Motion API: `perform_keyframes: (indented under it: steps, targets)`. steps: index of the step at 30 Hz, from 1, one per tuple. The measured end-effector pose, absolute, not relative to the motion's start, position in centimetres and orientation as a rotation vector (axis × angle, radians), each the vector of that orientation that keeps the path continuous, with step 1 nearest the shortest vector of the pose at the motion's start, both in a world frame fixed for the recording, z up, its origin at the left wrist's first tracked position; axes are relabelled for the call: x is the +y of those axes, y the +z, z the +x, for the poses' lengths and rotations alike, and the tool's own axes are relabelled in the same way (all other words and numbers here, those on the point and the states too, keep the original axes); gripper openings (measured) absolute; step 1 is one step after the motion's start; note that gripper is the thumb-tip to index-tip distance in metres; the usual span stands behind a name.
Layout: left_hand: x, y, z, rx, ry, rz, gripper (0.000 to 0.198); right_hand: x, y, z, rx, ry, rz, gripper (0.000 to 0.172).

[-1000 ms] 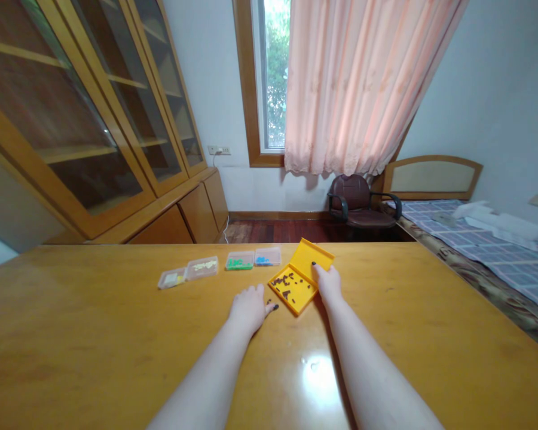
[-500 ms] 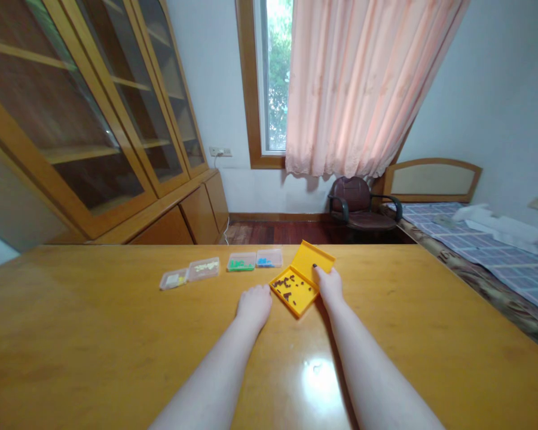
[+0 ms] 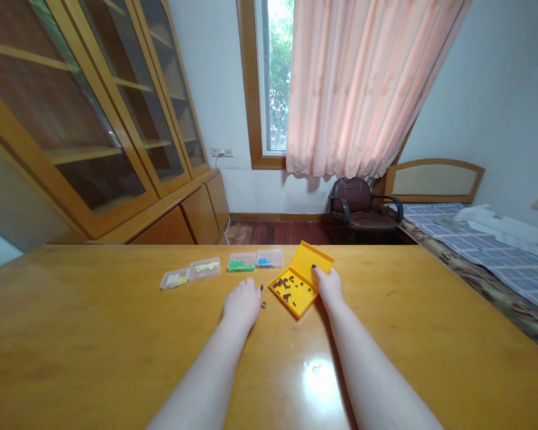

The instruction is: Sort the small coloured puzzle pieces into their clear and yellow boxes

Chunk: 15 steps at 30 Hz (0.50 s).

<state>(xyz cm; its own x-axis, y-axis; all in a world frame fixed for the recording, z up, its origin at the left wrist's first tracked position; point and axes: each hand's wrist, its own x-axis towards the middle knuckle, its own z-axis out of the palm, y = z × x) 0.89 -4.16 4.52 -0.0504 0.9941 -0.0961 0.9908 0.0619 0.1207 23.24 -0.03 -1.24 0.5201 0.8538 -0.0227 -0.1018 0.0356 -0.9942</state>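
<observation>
A yellow flip-lid box (image 3: 298, 301) lies open on the table, its yellow lid (image 3: 311, 258) tilted up at the back. Scattered over its floor are several small dark brown pieces (image 3: 287, 296). My right hand (image 3: 330, 286) grips the box at its right side, near the hinge, with the thumb on the inside of the lid. To the left of the box, my left hand (image 3: 242, 301) rests low over the table, its thumb apart from the bent fingers; its palm is hidden. A few loose brown pieces (image 3: 263, 305) lie on the table between that hand and the box.
Beyond my hands stand clear plastic cases: one with green pieces (image 3: 241, 263), one with blue pieces (image 3: 269, 259), and an open one with pale yellow pieces (image 3: 204, 268). The wooden table (image 3: 94, 334) ends at a far edge before a chair (image 3: 363, 203).
My left hand has moved left, away from the box, and loose brown pieces now show on the table beside it. My right hand and the box have stayed in place.
</observation>
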Motion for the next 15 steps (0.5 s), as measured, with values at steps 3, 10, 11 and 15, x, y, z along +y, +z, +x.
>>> perform_keyframes:
  steps: [3,10,11,15]
  targets:
    - [-4.6,4.3,0.5,2.127,-0.141,2.027,0.041,0.2,-1.7,23.4,-0.736,0.846,-1.338,0.032]
    - [-5.3,3.4,3.8,2.087,-0.155,2.184,0.031,0.3,-1.9,23.3,-0.729,0.841,-1.343,0.031]
    - [-5.2,3.3,4.2,2.107,-0.132,2.171,0.031,0.4,-2.0,23.3,-0.731,0.842,-1.341,0.031]
    - [-4.6,3.0,4.5,2.099,-0.060,2.146,0.034,0.6,-2.4,23.4,-0.732,0.821,-1.351,0.032]
